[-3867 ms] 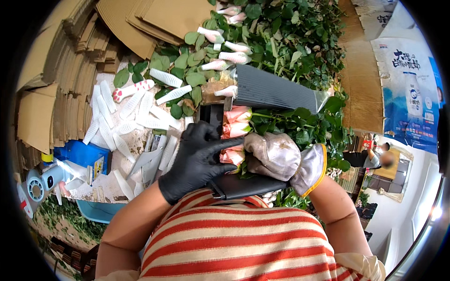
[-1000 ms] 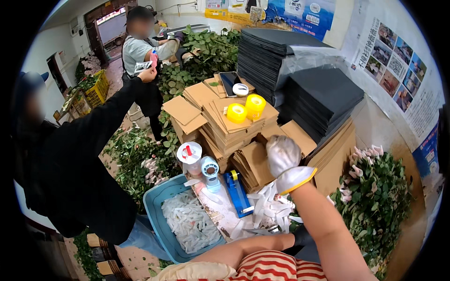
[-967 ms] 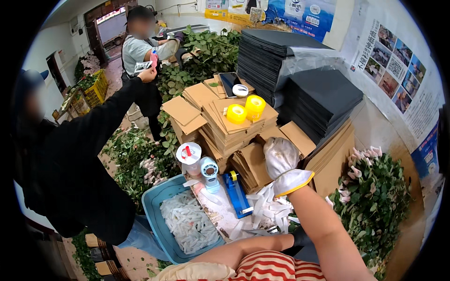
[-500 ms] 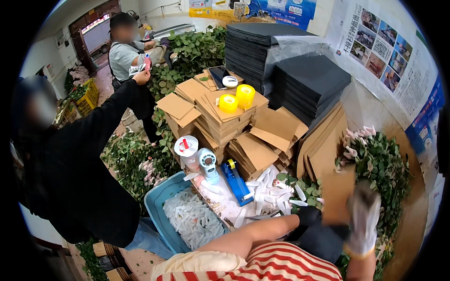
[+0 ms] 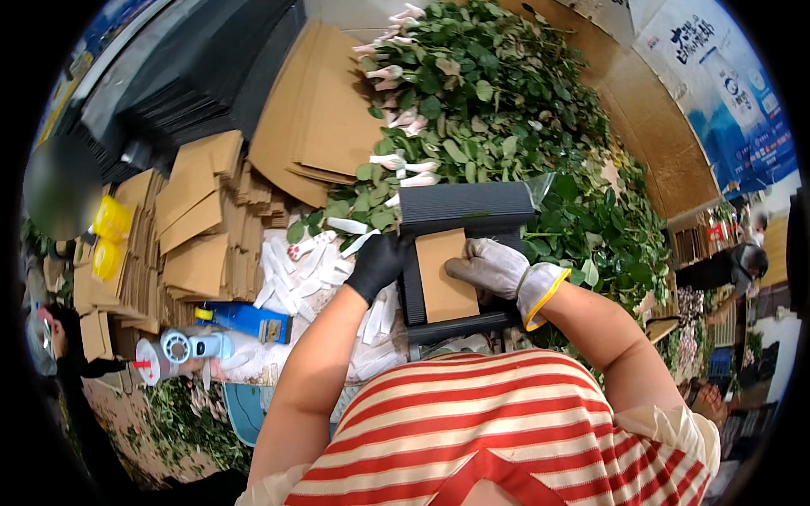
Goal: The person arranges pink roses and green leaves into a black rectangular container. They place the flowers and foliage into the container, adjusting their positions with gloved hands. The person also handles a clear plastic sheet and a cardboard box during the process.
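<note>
In the head view, the right hand (image 5: 494, 271), in a grey-white glove with a yellow hem, has its fingers closed on the right side of a brown card (image 5: 445, 282). The card lies over a black ridged sheet (image 5: 464, 202), its long sides running away from the striped shirt (image 5: 447, 413). The left hand (image 5: 377, 266), in a black glove, is at the sheet's left edge; whether its fingers grasp that edge or only touch it, I cannot tell.

Left of the left hand, white sleeves (image 5: 291, 270) lie heaped on the table (image 5: 263, 364). Nearby are a blue tape dispenser (image 5: 249, 322), a pale blue fan (image 5: 201, 346) and a cup (image 5: 150, 361) with a red straw. Behind these stand stacked cards (image 5: 198, 211), with yellow tape rolls (image 5: 110, 236) on the far-left pile. A blue bin (image 5: 242, 413) shows below the table's edge. Beyond the sheet, sleeved flowers (image 5: 401, 164) edge a heap of green leaves (image 5: 472, 93). At the far right, another person (image 5: 730, 268) bends forward.
</note>
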`<action>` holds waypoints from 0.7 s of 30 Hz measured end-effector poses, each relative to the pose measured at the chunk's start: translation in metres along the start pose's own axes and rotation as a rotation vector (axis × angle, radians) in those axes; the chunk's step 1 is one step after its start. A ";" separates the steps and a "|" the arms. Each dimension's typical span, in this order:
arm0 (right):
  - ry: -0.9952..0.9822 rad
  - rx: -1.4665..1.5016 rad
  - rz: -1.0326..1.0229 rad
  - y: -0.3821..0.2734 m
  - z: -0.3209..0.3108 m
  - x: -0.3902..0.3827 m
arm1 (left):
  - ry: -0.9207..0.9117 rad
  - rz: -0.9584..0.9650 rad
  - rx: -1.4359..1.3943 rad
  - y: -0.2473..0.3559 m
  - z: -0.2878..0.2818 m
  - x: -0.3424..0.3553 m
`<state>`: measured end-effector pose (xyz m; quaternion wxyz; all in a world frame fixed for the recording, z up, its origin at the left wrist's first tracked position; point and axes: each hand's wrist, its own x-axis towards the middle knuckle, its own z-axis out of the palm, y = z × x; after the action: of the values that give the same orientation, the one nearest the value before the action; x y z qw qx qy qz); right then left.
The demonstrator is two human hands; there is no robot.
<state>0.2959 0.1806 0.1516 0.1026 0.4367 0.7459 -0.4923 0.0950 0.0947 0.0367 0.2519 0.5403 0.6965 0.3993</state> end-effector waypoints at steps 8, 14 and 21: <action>0.043 -0.074 0.047 -0.012 -0.003 -0.013 | -0.133 -0.133 0.115 -0.018 0.003 -0.005; 0.040 -0.127 0.061 -0.015 -0.004 -0.011 | -0.105 -0.089 0.075 -0.007 -0.007 -0.005; 0.061 -0.114 0.080 -0.004 -0.003 -0.007 | -0.222 0.009 0.267 0.075 -0.050 -0.035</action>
<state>0.2979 0.1792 0.1597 0.1240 0.4745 0.7575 -0.4309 0.1079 0.0547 0.1238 0.2513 0.6128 0.7090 0.2422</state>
